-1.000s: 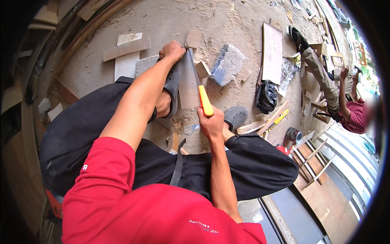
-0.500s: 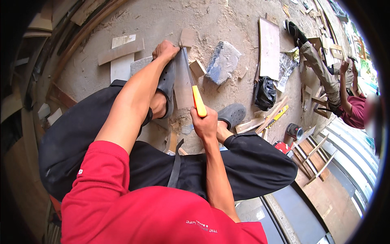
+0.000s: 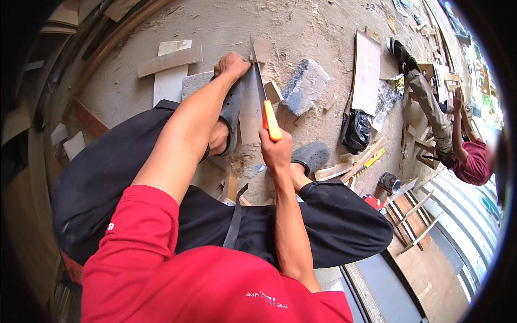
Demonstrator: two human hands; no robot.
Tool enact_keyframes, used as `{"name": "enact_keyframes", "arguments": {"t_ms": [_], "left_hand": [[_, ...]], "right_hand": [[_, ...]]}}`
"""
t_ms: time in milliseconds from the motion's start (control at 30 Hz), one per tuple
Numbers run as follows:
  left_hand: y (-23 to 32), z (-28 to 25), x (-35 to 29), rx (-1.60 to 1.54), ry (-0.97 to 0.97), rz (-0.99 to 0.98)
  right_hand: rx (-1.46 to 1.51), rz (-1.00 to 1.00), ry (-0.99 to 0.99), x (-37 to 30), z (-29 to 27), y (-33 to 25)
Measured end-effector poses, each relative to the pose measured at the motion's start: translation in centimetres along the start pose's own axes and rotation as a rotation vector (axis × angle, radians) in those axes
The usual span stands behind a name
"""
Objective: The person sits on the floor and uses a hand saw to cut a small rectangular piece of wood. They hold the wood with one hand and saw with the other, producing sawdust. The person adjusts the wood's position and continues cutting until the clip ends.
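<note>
My right hand [image 3: 276,148] is wrapped round the yellow-orange handle of a hand saw [image 3: 271,121]. The saw's blade points away from me and lies across a flat wooden board [image 3: 249,114], with its tip past my left hand. Near the blade, my left hand [image 3: 233,64] is closed at the board's left edge; its fingertips are partly hidden. My left foot, in a dark clog [image 3: 230,116], rests along the board's left side. A small wood block [image 3: 273,92] sits just right of the blade.
A grey-blue concrete block [image 3: 306,86] lies right of the saw. Crossed wood pieces [image 3: 169,62] lie at the left. Farther right are a pale board [image 3: 367,72], a black plastic bag [image 3: 355,129] and a paint can [image 3: 390,183]. Another person [image 3: 471,161] works at the far right.
My right hand has pushed the saw forward, so its tip reaches farther beyond my left hand. The left hand keeps its place on the board. The whole view has shifted slightly.
</note>
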State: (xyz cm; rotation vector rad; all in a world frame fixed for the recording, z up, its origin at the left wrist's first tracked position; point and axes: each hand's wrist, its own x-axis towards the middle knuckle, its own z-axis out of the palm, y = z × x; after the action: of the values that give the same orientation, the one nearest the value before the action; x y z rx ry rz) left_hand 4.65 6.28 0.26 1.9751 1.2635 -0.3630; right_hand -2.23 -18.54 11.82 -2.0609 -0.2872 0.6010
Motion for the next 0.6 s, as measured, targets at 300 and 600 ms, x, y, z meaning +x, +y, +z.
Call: {"name": "enact_keyframes", "arguments": {"t_ms": [300, 600], "left_hand": [[-0.5, 0.3, 0.0, -0.025, 0.012, 0.001], [-0.9, 1.1, -0.3, 0.004, 0.041, 0.018]], "right_hand": [[0.020, 0.064, -0.046, -0.1, 0.2, 0.6], [-0.041, -0.018, -0.012, 0.1, 0.4, -0.1]]}}
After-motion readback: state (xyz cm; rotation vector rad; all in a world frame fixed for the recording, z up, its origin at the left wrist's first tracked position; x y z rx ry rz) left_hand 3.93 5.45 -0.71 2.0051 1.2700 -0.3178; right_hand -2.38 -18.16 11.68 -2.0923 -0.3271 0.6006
